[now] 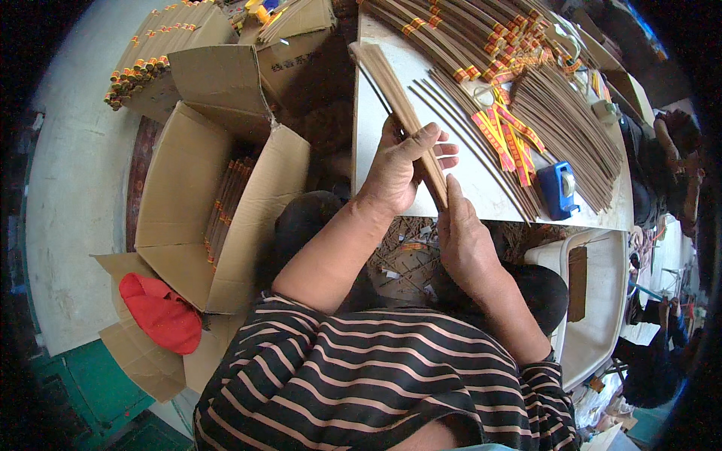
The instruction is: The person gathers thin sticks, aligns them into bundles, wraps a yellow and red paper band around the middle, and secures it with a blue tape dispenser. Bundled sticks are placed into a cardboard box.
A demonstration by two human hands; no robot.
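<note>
My left hand [398, 169] is wrapped round a bundle of thin brown incense sticks [392, 83], its thumb lying across the front. The bundle slants over the near edge of the white table [368, 131], its far end up and to the left. At its lower end my right hand [468, 244] is closed against the sticks, fingers together; part of its grip is hidden. On the table to the right lie red-and-yellow paper bands [508, 139] and a blue tape dispenser [556, 190]. A pile of loose incense sticks [571, 135] spreads behind them.
Banded incense bundles [481, 37] fill the table's far side. On the left, an open carton [177, 180] holds several bundles [228, 203]; a red cloth [158, 312] lies by its flap. More bundles [162, 45] are stacked behind. A white bin [602, 278] stands at right.
</note>
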